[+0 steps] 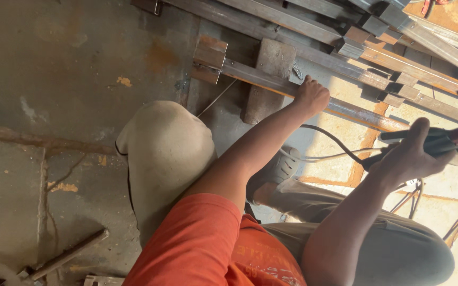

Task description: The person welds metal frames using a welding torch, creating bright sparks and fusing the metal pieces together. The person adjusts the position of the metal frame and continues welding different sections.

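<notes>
A: What is the left hand (pixel 310 96) pressing on?

B: A long rusty steel bar (pixel 356 113), lying flat on the floor and running diagonally from upper left toward lower right. Its near end is carrying a short square-section piece (pixel 209 57), sitting crosswise. The bar is resting across a flat grey block (pixel 269 79).

A: And the right hand (pixel 406 158)?

B: It is wrapping around a dark welding electrode holder (pixel 441 139), held nearly level, its reddish shaft pointing toward the right edge. A black cable (pixel 331 139) is trailing from the holder, curving back toward the left forearm. The holder's tip is lying out of frame.
</notes>
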A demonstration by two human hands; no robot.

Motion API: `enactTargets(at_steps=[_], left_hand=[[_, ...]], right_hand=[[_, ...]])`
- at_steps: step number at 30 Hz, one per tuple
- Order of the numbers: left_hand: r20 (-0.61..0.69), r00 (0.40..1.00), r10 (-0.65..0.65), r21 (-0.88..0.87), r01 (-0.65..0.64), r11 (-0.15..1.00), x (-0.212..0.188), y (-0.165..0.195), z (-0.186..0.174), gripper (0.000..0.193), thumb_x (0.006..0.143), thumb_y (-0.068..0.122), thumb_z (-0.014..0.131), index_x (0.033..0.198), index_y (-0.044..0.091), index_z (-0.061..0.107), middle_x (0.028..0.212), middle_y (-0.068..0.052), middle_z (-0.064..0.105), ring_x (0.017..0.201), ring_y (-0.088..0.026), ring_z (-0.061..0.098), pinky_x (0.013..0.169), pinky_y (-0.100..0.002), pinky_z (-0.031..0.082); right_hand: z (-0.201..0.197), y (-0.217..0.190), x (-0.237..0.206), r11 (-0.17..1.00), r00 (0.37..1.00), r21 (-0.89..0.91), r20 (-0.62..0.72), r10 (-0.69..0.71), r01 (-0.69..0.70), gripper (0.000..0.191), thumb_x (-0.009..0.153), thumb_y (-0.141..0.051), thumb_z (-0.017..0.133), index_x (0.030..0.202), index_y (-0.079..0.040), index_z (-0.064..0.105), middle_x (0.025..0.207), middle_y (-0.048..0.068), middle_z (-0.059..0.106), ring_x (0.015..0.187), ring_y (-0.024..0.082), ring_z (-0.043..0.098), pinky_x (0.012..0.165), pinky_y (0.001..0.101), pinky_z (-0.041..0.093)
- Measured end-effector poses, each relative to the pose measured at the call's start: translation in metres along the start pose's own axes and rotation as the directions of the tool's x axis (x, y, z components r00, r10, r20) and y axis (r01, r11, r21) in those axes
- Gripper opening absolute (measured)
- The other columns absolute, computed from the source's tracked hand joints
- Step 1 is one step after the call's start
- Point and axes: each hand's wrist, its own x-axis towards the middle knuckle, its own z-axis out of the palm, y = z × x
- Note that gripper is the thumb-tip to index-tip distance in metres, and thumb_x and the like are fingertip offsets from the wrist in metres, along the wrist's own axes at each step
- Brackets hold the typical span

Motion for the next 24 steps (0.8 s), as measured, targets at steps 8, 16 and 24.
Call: enactTargets(at_steps=[8, 16, 24], left_hand=[[0.519, 0.824, 0.226, 0.581, -0.534, 0.614, -0.185, 0.020, -0.079, 0.061, 0.092, 0.036, 0.070, 0.143, 0.006, 0.056, 0.151, -0.020, 0.049, 0.137, -0.046, 0.046, 0.106, -0.074, 0.033], [0.539, 0.791, 0.289, 0.152, -0.429, 0.890, -0.371, 0.049, -0.122, 0.034, 0.095, 0.026, 0.062, 0.121, 0.006, 0.072, 0.121, -0.017, 0.071, 0.117, -0.035, 0.065, 0.108, -0.062, 0.038], [0.105, 0.969, 0.225, 0.517, -0.246, 0.820, -0.353, 0.021, -0.131, 0.041, 0.084, 0.029, 0.061, 0.115, 0.003, 0.068, 0.101, -0.012, 0.073, 0.099, -0.028, 0.068, 0.093, -0.047, 0.045]], right_hand=[[0.072, 0.013, -0.079, 0.964, 0.941, 0.068, 0.244, 0.234, -0.257, 0.034, 0.093, -0.019, 0.081, 0.105, -0.002, 0.054, 0.070, 0.003, 0.059, 0.046, 0.012, 0.052, 0.037, 0.0278, 0.042], [0.127, 0.028, -0.242, 0.999, 0.847, 0.006, 0.530, 0.040, -0.051, 0.042, 0.085, -0.029, 0.089, 0.100, -0.004, 0.060, 0.080, 0.000, 0.063, 0.072, 0.010, 0.054, 0.066, 0.0312, 0.050], [0.142, 0.031, -0.260, 0.987, 0.831, -0.127, 0.535, 0.151, -0.097, 0.048, 0.076, -0.037, 0.087, 0.098, -0.004, 0.061, 0.075, 0.006, 0.066, 0.066, 0.017, 0.057, 0.064, 0.0357, 0.052]])
